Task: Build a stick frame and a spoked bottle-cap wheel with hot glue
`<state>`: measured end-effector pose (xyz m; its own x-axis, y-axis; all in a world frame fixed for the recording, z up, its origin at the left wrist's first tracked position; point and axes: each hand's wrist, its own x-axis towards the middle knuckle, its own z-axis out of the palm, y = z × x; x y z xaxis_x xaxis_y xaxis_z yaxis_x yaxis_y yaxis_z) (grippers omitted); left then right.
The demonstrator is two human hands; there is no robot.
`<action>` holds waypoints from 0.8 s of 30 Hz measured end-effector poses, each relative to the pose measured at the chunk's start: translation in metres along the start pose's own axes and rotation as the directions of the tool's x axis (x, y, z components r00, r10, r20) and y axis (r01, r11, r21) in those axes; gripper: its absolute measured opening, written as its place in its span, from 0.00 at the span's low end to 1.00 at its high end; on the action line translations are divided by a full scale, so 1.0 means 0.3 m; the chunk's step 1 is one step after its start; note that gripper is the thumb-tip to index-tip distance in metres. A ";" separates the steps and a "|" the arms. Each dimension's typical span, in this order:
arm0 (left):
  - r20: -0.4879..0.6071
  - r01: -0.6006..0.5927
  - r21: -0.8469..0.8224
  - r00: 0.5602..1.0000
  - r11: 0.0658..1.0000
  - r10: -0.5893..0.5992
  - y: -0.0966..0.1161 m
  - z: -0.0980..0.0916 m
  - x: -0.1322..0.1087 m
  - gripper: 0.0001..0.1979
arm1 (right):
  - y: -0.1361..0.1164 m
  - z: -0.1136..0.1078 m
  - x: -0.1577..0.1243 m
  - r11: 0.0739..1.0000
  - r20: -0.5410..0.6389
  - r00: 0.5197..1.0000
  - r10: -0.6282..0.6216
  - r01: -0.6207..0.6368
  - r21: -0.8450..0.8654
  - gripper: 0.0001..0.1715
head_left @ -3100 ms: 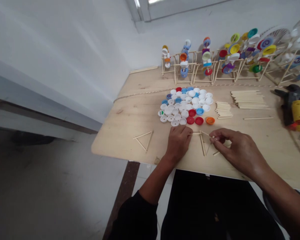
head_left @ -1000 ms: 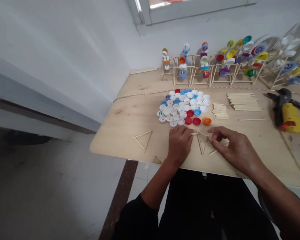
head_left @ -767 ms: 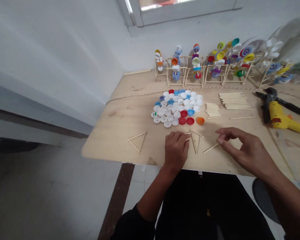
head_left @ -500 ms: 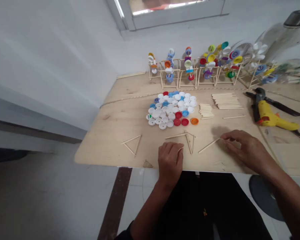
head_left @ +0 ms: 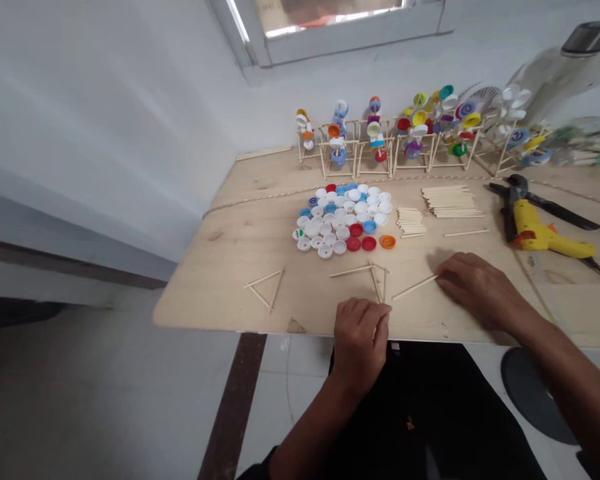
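Note:
My left hand point(head_left: 361, 337) sits curled at the front edge of the plywood table point(head_left: 230, 253). Its thumb and forefinger are pressed together right at the lower tip of a part-made stick figure point(head_left: 377, 280), a narrow V with one stick running left from its top. Whether the fingers grip that tip is hidden. My right hand point(head_left: 473, 288) lies palm down to the right, fingers closed over the end of a loose wooden stick point(head_left: 414, 287) that slants towards the V.
A finished stick triangle point(head_left: 265, 288) lies left. Behind are a patch of bottle caps point(head_left: 343, 217), short sticks point(head_left: 410, 221), long sticks point(head_left: 453, 201), a single stick point(head_left: 466, 233), a yellow glue gun point(head_left: 545, 233) and a row of cap-and-stick models point(head_left: 405, 130).
My left hand has drawn back from the top of the stick figure to the table's front edge. My right hand left the figure, moved right and came down on the loose stick.

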<state>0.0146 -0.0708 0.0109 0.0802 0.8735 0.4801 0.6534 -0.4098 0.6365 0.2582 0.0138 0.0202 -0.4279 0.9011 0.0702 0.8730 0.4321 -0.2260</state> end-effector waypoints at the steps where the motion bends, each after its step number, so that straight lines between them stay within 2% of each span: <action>1: 0.002 -0.003 -0.003 1.000 1.000 0.003 0.002 0.004 -0.001 0.08 | 0.003 -0.002 0.002 1.000 0.006 1.000 -0.012 0.012 0.011 0.10; 9: 0.012 -0.015 -0.006 1.000 1.000 0.015 0.010 0.015 -0.008 0.07 | 0.019 -0.010 0.004 0.992 0.005 0.993 -0.118 0.118 0.046 0.11; 14: 0.024 -0.022 -0.008 0.999 1.000 0.022 0.020 0.017 -0.008 0.08 | 0.026 -0.022 -0.019 0.992 0.008 0.994 -0.107 0.106 0.074 0.12; 16: 0.015 -0.035 -0.023 0.999 0.999 0.036 0.029 0.016 -0.003 0.08 | 0.024 -0.039 -0.041 0.989 0.027 0.998 -0.052 0.048 0.142 0.13; 18: -0.001 -0.051 -0.037 0.999 0.998 0.051 0.042 0.014 0.007 0.08 | 0.016 -0.063 -0.069 0.970 0.074 0.996 0.047 -0.063 0.235 0.15; 21: -0.037 -0.094 -0.044 0.995 0.995 0.093 0.067 0.016 0.030 0.08 | 0.001 -0.097 -0.115 0.902 0.145 0.976 0.163 -0.207 0.379 0.18; 24: -0.080 -0.183 -0.036 0.980 0.982 0.180 0.095 0.025 0.055 0.08 | -0.010 -0.127 -0.157 0.830 0.187 0.959 0.215 -0.280 0.482 0.22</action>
<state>0.0402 -0.0662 0.0324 0.1356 0.7618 0.6335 0.6004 -0.5718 0.5591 0.2847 -0.0286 0.0546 -0.2658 0.9502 -0.1627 0.7322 0.0892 -0.6752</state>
